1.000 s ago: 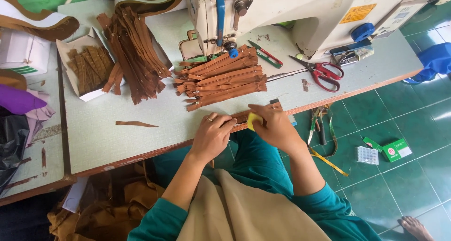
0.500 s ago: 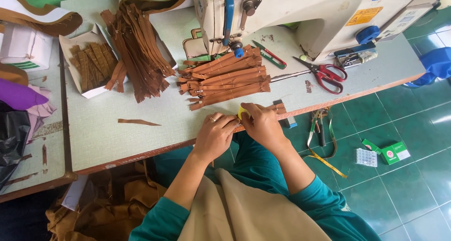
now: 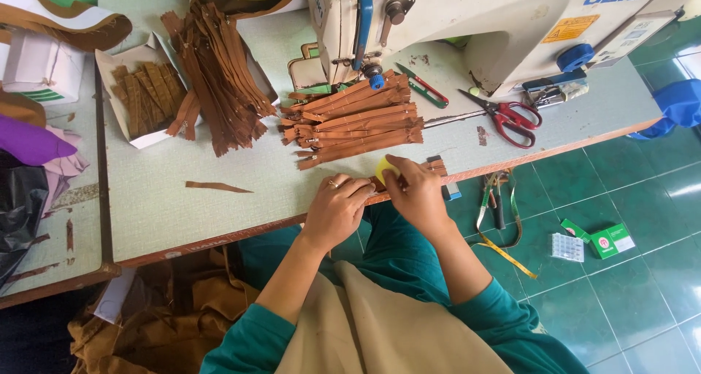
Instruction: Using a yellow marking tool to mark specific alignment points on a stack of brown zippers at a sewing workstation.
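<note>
Both my hands rest at the front edge of the pale green sewing table (image 3: 168, 221). My left hand (image 3: 337, 207) presses flat on a brown zipper strip (image 3: 437, 167), which is mostly hidden under my hands. My right hand (image 3: 417, 191) pinches a small yellow piece (image 3: 384, 171) against that strip. Just beyond my hands lies a stack of brown zippers (image 3: 358, 126), in front of the white sewing machine (image 3: 467, 16).
A loose heap of brown zippers (image 3: 219, 75) and a white box of short brown pieces (image 3: 142, 89) sit at the left. Red-handled scissors (image 3: 507, 116) and small snips (image 3: 423, 86) lie right. A single brown strip (image 3: 215, 187) lies alone. Green boxes (image 3: 610, 240) are on the floor.
My hands have shifted slightly left along the table edge, and the camera view moved with them. The yellow piece stays between my right fingers.
</note>
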